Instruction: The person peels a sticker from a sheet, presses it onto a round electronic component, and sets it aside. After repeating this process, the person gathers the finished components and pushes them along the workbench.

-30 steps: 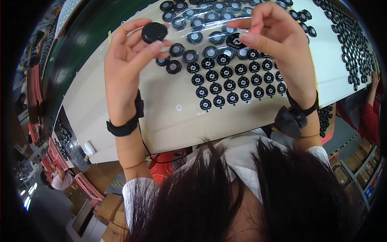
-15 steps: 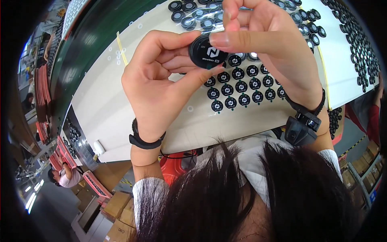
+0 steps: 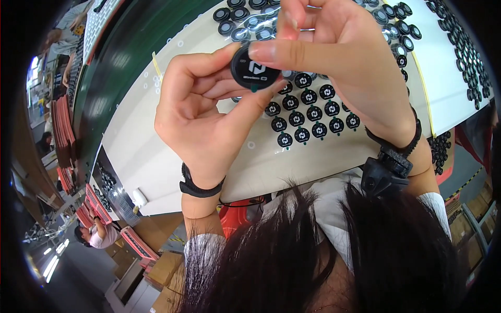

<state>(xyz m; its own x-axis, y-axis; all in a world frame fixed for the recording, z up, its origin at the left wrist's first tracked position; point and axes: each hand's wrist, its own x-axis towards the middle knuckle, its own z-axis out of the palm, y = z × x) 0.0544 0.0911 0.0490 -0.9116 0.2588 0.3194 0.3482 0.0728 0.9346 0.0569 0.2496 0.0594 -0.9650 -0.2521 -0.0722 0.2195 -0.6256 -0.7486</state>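
My left hand (image 3: 211, 122) is closed round the edge of a round black disc (image 3: 242, 73) with a white symbol on its face and a small green tab at its lower edge. The thumb of my right hand (image 3: 347, 60) presses flat over the top of that face, its other fingers curled above. Glossy clear film (image 3: 258, 23) shows beside those curled fingers; whether they hold it, I cannot tell. Beneath both hands, rows of matching round black pieces with green tabs (image 3: 314, 113) lie on the pale tabletop, partly hidden by my right hand.
Black discs with pale centres (image 3: 239, 14) crowd the table's far side, and more discs (image 3: 462, 57) fill a white surface at right. Yellow tape (image 3: 424, 99) marks a seam. A dark green strip (image 3: 112, 78) runs along the far left. Another person (image 3: 96, 235) is at lower left.
Both hands and the disc have shifted slightly left. My right thumb has slid a little left across the disc's upper face. The whole view has turned slightly.
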